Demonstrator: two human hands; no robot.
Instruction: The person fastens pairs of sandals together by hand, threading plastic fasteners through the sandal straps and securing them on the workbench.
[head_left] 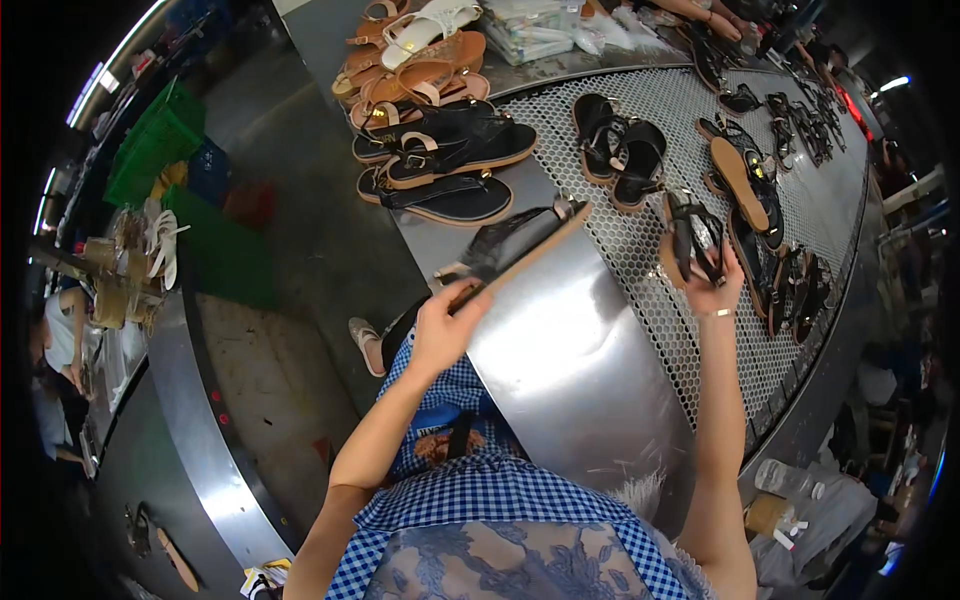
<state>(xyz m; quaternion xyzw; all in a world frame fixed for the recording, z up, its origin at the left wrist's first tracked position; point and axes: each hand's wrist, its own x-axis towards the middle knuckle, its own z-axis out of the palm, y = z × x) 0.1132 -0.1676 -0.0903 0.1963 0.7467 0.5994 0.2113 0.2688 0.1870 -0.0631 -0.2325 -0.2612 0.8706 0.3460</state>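
My left hand (447,325) is closed on the heel end of a black sandal (515,240) with a tan sole edge. That sandal is tilted above the steel table edge, its toe pointing up and right, slightly blurred. To the right, my right hand (716,285) grips another black strappy sandal (692,238) over the perforated belt. A pair of black sandals (620,150) lies on the belt just beyond. Close to my left hand's sandal, several black sandals (445,150) are stacked on the steel edge.
Tan and white sandals (425,50) pile up behind the black stack. More black sandals (745,190) lie along the belt (640,310) at right. Clear plastic packets (530,30) sit at the far edge. Another person's hands (715,18) reach in there. A green crate (155,140) stands left.
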